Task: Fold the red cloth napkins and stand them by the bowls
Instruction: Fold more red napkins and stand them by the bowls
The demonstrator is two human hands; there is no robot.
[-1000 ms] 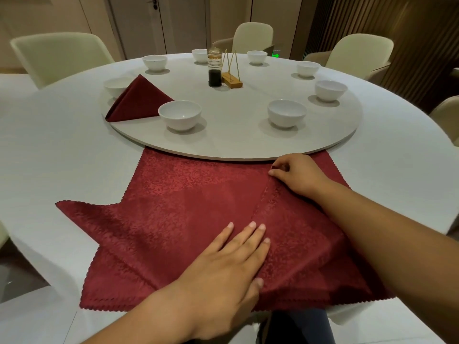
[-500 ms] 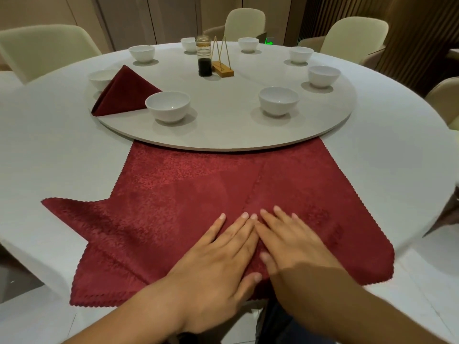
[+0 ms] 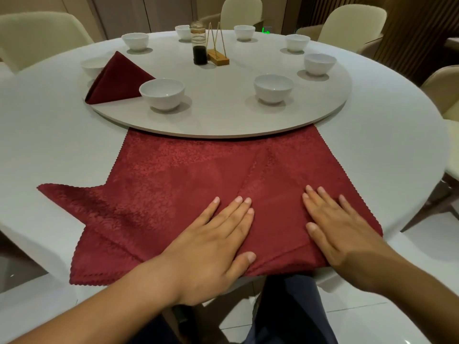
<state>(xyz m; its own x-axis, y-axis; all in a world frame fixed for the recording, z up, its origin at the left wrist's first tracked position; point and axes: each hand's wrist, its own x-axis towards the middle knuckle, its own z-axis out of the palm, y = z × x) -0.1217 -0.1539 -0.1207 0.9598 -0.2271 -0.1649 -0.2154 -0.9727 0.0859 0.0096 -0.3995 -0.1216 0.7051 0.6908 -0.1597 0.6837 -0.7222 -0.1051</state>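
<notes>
The red napkin (image 3: 173, 180) lies flat on the counter (image 3: 49, 135), far edge under the turntable (image 3: 223, 117). Left hand (image 3: 211, 247) and right hand (image 3: 342, 237) both press it, fingers straight. Its loose corner (image 3: 64, 194) sticks out past the left hand, so that one's nearer.

The spread napkin (image 3: 188, 175) at 6 o'clock is deep red, woven with a tone-on-tone leafy figure, and its edges are cut in a zigzag. The folded napkin (image 3: 116, 78) at 10 o'clock is a darker, plainer wine red. The bowls (image 3: 162, 93) are plain white. The turntable (image 3: 223, 115) is pale grey-beige, and the counter (image 3: 49, 145) around it is white. At 12 o'clock the bottle (image 3: 199, 45) is clear above and near-black below, beside a honey-tan wooden stand (image 3: 218, 58). The chairs (image 3: 347, 23) are cream. The slatted wall (image 3: 417, 26) at 1 o'clock is striped brown.
</notes>
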